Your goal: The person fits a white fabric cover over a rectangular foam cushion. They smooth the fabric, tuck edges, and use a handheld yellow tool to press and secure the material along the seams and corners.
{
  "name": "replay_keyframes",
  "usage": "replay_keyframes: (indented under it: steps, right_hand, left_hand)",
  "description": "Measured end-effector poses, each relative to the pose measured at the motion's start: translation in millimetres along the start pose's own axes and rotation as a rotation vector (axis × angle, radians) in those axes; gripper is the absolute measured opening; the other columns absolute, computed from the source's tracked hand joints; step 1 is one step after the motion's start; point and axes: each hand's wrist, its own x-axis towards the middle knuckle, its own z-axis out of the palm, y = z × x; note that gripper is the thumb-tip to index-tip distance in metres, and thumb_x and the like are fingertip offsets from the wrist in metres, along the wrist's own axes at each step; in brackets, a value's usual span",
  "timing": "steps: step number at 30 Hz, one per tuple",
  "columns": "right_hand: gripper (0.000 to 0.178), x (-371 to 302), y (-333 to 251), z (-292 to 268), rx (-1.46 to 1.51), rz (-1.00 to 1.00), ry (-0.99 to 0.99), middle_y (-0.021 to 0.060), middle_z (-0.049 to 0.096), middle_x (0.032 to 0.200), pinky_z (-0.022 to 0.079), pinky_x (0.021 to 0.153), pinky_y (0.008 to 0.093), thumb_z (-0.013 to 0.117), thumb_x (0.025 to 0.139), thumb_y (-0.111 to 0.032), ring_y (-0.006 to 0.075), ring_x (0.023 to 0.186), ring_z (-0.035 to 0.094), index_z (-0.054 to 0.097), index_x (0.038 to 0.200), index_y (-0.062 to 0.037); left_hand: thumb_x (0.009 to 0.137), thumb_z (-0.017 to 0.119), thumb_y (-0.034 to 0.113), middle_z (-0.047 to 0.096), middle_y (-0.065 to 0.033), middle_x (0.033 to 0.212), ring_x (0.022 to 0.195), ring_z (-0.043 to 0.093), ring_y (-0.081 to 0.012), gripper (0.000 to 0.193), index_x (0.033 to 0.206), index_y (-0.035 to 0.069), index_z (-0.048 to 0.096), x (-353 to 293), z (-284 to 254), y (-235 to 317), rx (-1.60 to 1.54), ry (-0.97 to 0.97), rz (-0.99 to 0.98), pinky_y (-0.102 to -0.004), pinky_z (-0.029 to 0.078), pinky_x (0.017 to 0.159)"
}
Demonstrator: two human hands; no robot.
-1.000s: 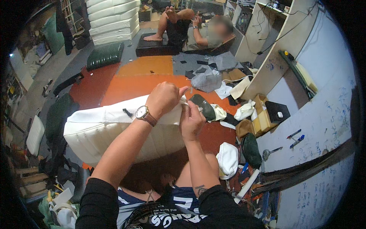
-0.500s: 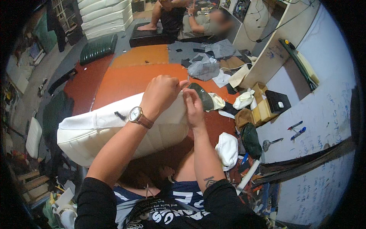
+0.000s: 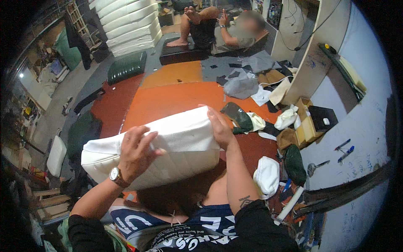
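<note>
A long white upholstered cushion (image 3: pixel 184 130) with a seamed cover lies across in front of me, above my lap. Its right end is gripped at the upper corner by my right hand (image 3: pixel 221 129), with the fingers partly hidden behind the edge. My left hand (image 3: pixel 137 153), a watch on its wrist, is over the near left part of the cushion. Its fingers are spread and loosely bent, and nothing is held in them; whether they touch the cover I cannot tell. The cushion's underside is in shadow.
Orange and brown sheeting (image 3: pixel 176 94) covers the floor ahead. Grey fabric scraps (image 3: pixel 241 85) lie beyond, a dark green ribbed cushion (image 3: pixel 126 68) at far left. White cushions (image 3: pixel 130 27) are stacked behind. Another person (image 3: pixel 235 38) reclines at the back. A white bundle (image 3: pixel 266 176) sits at right.
My left hand has left the cushion's right end and moved left and nearer, its fingers opening. My right hand stays at that end. The view has shifted, so the surroundings appear farther right and lower.
</note>
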Motion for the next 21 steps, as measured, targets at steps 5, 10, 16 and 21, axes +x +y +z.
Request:
replay_keyframes:
  steps: [5, 10, 16, 21]
  right_hand:
    - [0.057, 0.2, -0.4, 0.9, -0.001, 0.013, 0.020, 0.0119, 0.063, 0.138, 0.042, 0.112, 0.0337, 0.040, 0.113, -0.040, 0.0201, 0.126, 0.058, 0.055, 0.149, 0.0009]
    - [0.057, 5.7, 17.0, -4.4, -0.011, 0.004, 0.006, 0.0128, 0.063, 0.138, 0.043, 0.111, 0.0335, 0.040, 0.114, -0.041, 0.0203, 0.126, 0.058, 0.055, 0.149, 0.0007]
    - [0.053, -0.8, -2.9, 10.8, -0.015, 0.046, 0.020, 0.0110, 0.066, 0.132, 0.045, 0.109, 0.0328, 0.044, 0.114, -0.040, 0.0187, 0.122, 0.060, 0.059, 0.145, 0.0003]
    - [0.046, 9.7, 14.0, -16.4, 0.072, 0.048, 0.001, 0.0077, 0.071, 0.121, 0.052, 0.097, 0.0300, 0.050, 0.113, -0.035, 0.0154, 0.109, 0.066, 0.063, 0.140, 0.0003]
  left_hand:
    - [0.081, 0.087, 0.023, 0.061, -0.0054, 0.074, 0.074, 0.060, -0.0283, 0.031, 0.072, 0.008, 0.061, 21.1, -10.9, -5.1, 0.112, 0.045, 0.017, -0.0435, 0.046, 0.067]
    - [0.090, 0.083, 0.036, 0.061, -0.0131, 0.066, 0.057, 0.061, -0.0309, 0.043, 0.066, 0.008, 0.058, 40.0, 4.5, -32.9, 0.159, -0.088, -0.053, -0.0439, 0.046, 0.052]
    - [0.099, 0.070, 0.034, 0.061, -0.0153, 0.065, 0.060, 0.067, -0.0353, 0.038, 0.074, 0.006, 0.063, 144.0, -44.5, -102.0, 0.284, 0.356, -0.466, -0.0453, 0.049, 0.051]
    - [0.083, 0.082, 0.028, 0.069, -0.0096, 0.089, 0.088, 0.067, -0.0328, 0.023, 0.090, 0.009, 0.071, 99.5, 15.1, 13.2, -0.110, -0.024, -0.005, -0.0451, 0.054, 0.077]
